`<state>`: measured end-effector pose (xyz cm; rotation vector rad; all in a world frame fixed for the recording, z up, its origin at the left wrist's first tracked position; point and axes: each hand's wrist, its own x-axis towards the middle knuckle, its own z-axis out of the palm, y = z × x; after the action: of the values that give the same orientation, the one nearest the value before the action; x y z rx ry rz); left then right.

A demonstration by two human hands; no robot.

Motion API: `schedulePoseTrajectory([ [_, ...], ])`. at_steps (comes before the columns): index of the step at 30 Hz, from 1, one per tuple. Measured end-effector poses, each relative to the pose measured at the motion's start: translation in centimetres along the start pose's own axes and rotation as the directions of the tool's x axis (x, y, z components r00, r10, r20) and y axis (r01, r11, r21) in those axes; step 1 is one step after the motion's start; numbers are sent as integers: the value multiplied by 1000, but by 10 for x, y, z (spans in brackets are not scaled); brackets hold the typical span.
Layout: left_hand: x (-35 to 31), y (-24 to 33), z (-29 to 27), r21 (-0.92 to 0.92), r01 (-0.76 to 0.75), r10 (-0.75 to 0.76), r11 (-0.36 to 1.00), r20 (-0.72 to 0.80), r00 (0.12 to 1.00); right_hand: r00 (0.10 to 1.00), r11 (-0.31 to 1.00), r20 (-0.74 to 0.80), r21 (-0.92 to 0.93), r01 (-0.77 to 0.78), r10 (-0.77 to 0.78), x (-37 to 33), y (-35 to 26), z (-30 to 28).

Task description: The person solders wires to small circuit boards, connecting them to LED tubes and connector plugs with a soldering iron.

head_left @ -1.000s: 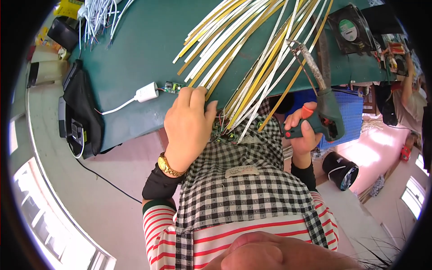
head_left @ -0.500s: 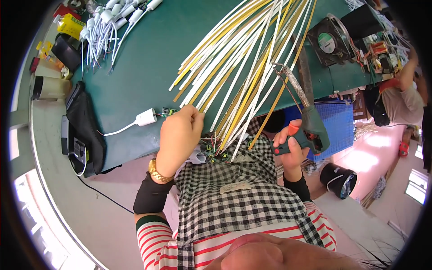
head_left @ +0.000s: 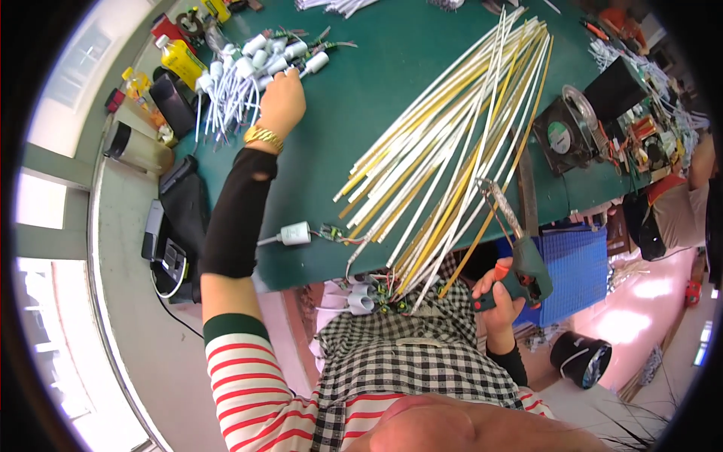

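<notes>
My left hand point(head_left: 283, 102), wrist in a black sleeve and gold bracelet, reaches over the pile of white lamp end caps with cables point(head_left: 239, 69). Its fingers are curled in at the pile's right edge; what they hold is hidden. My right hand point(head_left: 500, 303) grips a dark green soldering gun point(head_left: 525, 271) with an orange trigger, its metal tip pointing up and away. Between the hands a bundle of white and yellow strips point(head_left: 444, 158) spans the table. One white end cap point(head_left: 295, 233) lies wired to a small green circuit board point(head_left: 328, 232) near the table edge.
The green table point(head_left: 331, 128) holds a fan point(head_left: 559, 135) and black box point(head_left: 616, 89) at the right. A yellow bottle point(head_left: 181, 60) and a black pouch point(head_left: 184, 218) are at the left. A blue crate point(head_left: 568, 271) and a black bucket point(head_left: 580, 360) stand right; another person is beyond.
My left hand has left the small circuit board near the table edge and moved up and left to the pile of end caps. My right hand still holds the soldering gun.
</notes>
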<state>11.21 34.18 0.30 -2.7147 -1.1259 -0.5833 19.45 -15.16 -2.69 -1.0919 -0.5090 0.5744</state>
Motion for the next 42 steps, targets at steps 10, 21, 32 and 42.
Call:
schedulePoseTrajectory([
  [10,-42,-4,-14,-10,-286,281,958,217,935,998,999,-57,50,-6,9,3,8,2],
  [21,-112,1,-118,-267,-81,166,960,312,936,997,991,-76,136,-13,24,8,9,3],
  [32,-87,54,-58,-344,-320,405,883,209,890,996,986,-92,166,-5,21,-3,6,1],
  [42,-74,28,-37,-528,-263,325,807,25,946,994,982,-103,185,-28,47,-3,4,3],
])
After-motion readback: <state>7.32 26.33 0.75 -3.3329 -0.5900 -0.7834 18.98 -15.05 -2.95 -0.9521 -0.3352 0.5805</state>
